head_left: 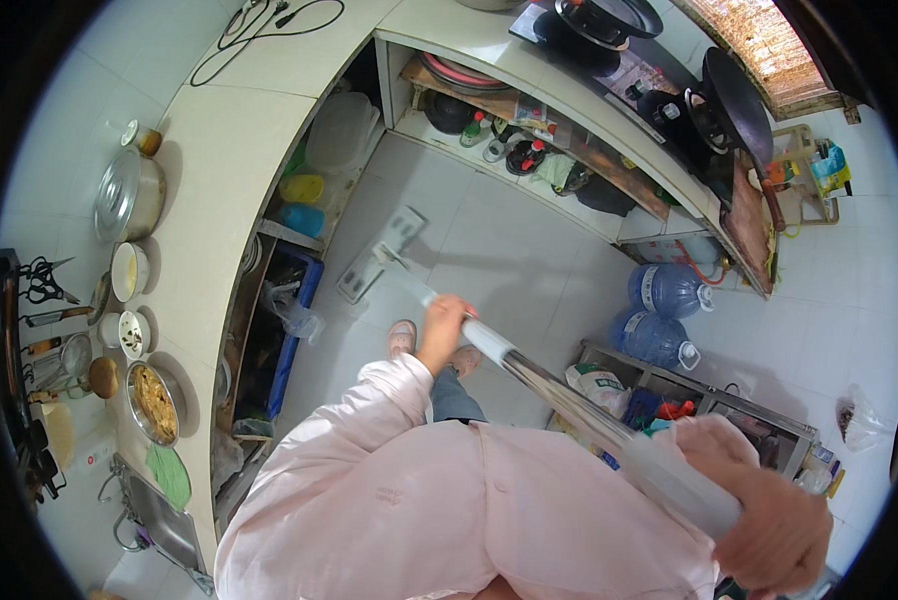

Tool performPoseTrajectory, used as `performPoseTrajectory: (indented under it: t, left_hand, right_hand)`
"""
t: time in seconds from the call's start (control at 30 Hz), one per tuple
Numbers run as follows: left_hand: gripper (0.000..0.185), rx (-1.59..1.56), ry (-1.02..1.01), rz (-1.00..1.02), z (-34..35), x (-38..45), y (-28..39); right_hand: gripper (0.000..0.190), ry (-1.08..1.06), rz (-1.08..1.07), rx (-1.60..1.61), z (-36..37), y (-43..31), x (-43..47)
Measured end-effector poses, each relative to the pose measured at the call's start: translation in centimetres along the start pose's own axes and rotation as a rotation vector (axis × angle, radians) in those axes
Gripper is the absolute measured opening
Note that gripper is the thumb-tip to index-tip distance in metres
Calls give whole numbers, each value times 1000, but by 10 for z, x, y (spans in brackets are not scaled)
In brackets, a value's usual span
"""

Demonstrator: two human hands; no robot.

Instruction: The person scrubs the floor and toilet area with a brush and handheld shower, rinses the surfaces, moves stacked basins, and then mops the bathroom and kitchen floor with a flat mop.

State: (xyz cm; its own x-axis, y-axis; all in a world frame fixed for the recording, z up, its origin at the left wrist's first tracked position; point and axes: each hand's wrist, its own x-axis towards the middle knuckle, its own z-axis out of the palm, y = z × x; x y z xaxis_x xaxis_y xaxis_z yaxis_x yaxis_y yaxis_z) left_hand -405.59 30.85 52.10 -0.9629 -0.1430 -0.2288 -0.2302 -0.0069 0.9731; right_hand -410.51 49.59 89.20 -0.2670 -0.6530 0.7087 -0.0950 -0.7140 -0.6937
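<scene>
A flat mop runs from the lower right of the view down to the floor. My left hand [443, 330] is wrapped around the light grip partway down its handle [542, 379]. Near the top end of the pole, my right hand [779, 529] is closed on it, somewhat blurred. The mop's rectangular head [383, 255] lies flat on the tiled floor [494, 217], ahead of my feet and close to the left-hand cupboards. My shoes [402, 337] show below my left forearm.
A blue crate [291, 330] and a plastic bag [295, 309] edge the floor at left. Open shelves [576, 161] with bottles run under the stove counter. Two large water bottles [655, 337] and a metal rack [764, 412] stand at right. The left counter [231, 150] holds a pot [130, 195] and bowls.
</scene>
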Motion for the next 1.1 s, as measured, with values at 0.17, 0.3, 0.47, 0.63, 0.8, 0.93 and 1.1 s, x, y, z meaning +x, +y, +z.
performPoseTrajectory:
  t: [0.17,0.3,0.47,0.63,0.8,0.93,1.1]
  left_hand:
    - [29,35,257,-89,-51,45,-55]
    - [24,141,130,-60,-31,30,-75]
    - [8,498,-160,365,56,18,-62]
    - [19,-113,-263,-322,109,8,-37]
    - [26,31,-161,-1,74,-21,1]
    - [23,334,132,88,16,-29,-49]
    - [6,505,119,79,13,-29,-99]
  right_hand:
    - [14,49,-49,37,-19,52,-26]
    - [15,192,-45,-39,-2,38,-67]
    - [20,201,62,-235,21,-36,-55]
    - [24,257,-160,-379,44,-59,-57]
    - [24,345,-740,-646,73,-58,-89]
    - [16,185,-360,-170,21,-27,-81]
    - [15,209,-2,29,6,-22,-101]
